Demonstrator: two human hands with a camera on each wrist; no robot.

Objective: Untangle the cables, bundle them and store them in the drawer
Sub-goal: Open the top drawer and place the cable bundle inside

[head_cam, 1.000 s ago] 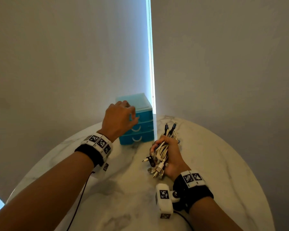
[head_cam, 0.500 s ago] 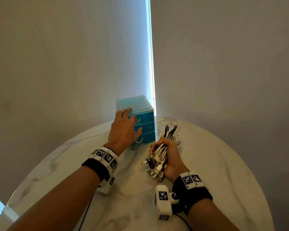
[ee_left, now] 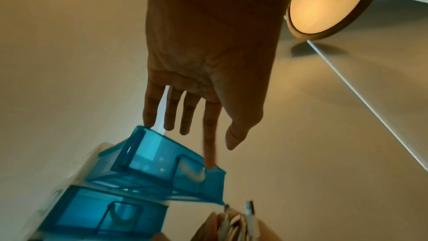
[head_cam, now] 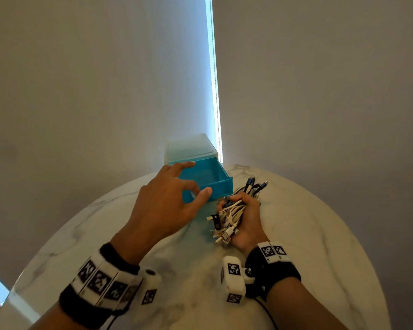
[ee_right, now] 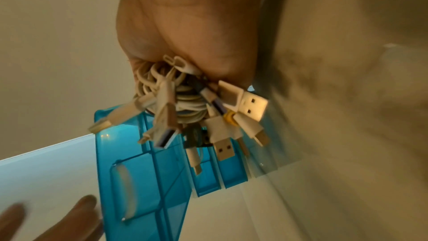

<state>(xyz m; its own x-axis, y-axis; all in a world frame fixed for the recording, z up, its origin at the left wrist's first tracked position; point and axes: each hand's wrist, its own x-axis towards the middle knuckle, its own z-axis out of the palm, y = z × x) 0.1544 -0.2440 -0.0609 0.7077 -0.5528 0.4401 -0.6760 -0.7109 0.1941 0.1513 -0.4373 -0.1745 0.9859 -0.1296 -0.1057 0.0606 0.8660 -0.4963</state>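
Marble table [head_cam: 320, 234]: top drawer [head_cam: 206, 178] was out, left hand [head_cam: 163, 210] loose-fingered at its front, gripping nothing. Right hand [head_cam: 246, 217] clenched the cable bundle [head_cam: 227, 217]. Storing step; next, lift bundle over the rim and drop in.

The left hand [head_cam: 163, 208] reaches forward with its back up and fingers spread and nearly straight; in the left wrist view its forefinger [ee_left: 209, 146] points down with the tip touching the front edge of the pulled-out drawer [head_cam: 206, 178], the thumb free beside it. The right hand [head_cam: 244, 216] lies low over the desk [head_cam: 320, 234], knuckles to the right, its fingers curled tightly round the cable bundle [head_cam: 229, 214]. Both forearms stretch forward from the lower edge of the head view, each wrist wearing a dark band with black-and-white markers.
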